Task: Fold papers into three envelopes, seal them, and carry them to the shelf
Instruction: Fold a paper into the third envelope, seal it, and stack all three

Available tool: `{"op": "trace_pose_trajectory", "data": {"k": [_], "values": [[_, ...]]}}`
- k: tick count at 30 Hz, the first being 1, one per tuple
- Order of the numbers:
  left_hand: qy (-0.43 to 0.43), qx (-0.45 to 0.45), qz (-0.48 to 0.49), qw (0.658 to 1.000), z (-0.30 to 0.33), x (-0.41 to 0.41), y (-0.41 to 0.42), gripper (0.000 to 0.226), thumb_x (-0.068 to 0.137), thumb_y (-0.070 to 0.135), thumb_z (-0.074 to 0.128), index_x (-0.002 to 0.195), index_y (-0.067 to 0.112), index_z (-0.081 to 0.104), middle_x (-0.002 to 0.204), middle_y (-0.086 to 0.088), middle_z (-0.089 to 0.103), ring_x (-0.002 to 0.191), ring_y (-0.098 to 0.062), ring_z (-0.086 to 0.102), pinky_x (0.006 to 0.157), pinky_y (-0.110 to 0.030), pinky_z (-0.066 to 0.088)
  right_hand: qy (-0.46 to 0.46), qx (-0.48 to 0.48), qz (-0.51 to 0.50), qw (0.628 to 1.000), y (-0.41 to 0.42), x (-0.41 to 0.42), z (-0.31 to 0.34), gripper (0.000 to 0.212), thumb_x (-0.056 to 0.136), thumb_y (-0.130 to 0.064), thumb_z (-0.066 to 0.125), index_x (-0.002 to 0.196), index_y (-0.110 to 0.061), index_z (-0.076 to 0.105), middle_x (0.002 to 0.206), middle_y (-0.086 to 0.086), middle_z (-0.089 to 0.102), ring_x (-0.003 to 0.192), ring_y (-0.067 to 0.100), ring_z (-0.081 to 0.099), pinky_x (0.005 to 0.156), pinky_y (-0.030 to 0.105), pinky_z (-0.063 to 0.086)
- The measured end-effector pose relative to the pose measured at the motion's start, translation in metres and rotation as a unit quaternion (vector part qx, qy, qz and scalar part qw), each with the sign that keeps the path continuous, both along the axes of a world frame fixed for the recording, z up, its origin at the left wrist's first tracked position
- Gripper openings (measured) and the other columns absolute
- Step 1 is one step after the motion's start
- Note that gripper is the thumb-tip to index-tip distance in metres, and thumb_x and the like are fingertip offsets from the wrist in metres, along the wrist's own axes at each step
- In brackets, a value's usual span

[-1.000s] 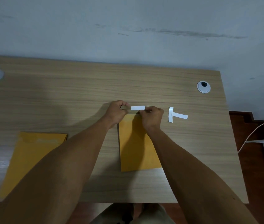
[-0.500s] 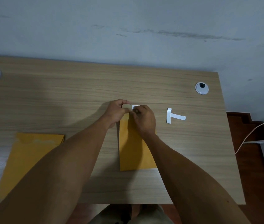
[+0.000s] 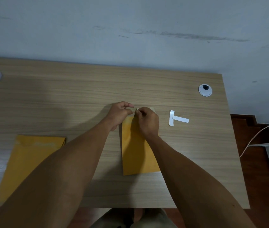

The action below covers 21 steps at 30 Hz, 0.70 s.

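A pale blue-grey wall with a dark smear stands behind the light wood-grain desk (image 3: 81,99), whose far edge runs against it. Both hands meet at the far end of a narrow yellow-orange paper envelope (image 3: 137,155) that lies flat near the middle of the desk, its length running toward the person. The left hand (image 3: 119,113) has its fingers curled, thumb and forefinger close together at the envelope's dull brown flap (image 3: 153,109). The right hand's (image 3: 147,120) grip is tight, fingertips pinched together at the flap edge; whether a strip sits between them cannot be told, since the fingers hide it. The two hands almost touch.

A second, wider yellow-orange paper envelope (image 3: 31,155) lies well apart at the left, partly under the left forearm. Two white paper strips (image 3: 177,118) lie crossed in a T just right of the right hand. Two round white cable grommets (image 3: 205,90) sit near the far corners. Bare wood lies open between the hands and the far edge. A white cord (image 3: 253,139) crosses the dark red floor past the desk's right edge.
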<state>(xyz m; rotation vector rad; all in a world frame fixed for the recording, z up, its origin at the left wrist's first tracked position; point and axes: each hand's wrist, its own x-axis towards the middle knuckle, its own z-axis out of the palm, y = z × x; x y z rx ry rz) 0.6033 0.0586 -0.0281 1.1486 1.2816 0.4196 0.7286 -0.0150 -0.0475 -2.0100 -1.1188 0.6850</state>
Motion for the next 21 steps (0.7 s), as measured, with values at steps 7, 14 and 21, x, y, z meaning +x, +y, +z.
{"op": "trace_pose_trajectory", "data": {"k": [7,14,21], "values": [[0.039,0.031,0.024,0.998,-0.011,-0.005,0.0,0.022,0.089,0.0,0.066,0.103,0.016,0.071,0.113,-0.01,0.07,0.099,-0.024,0.069,0.084,-0.035,0.058,0.066,-0.001,-0.117,0.991,-0.002,0.019,0.011,0.016,0.1,-0.02,0.054,0.095,-0.008,0.065,0.083,-0.003,0.064,0.072,0.005,0.057,0.063,0.023,0.045],[0.072,0.059,0.027,0.995,-0.016,-0.003,-0.001,0.022,0.089,-0.001,0.065,0.105,0.014,0.07,0.114,-0.008,0.069,0.092,-0.019,0.067,0.079,-0.028,0.056,0.167,-0.024,-0.281,0.945,-0.027,0.098,0.006,0.017,0.093,-0.02,0.061,0.087,-0.006,0.066,0.085,0.009,0.07,0.077,0.02,0.062,0.074,0.035,0.052],[0.111,0.085,0.024,0.99,-0.019,0.002,-0.004,0.023,0.09,0.001,0.066,0.109,0.013,0.07,0.12,-0.005,0.066,0.094,-0.015,0.062,0.067,-0.013,0.046,0.156,-0.086,-0.323,0.929,-0.067,0.142,0.006,0.017,0.09,-0.017,0.064,0.089,-0.002,0.07,0.08,0.005,0.066,0.081,0.022,0.061,0.079,0.034,0.05]]}}
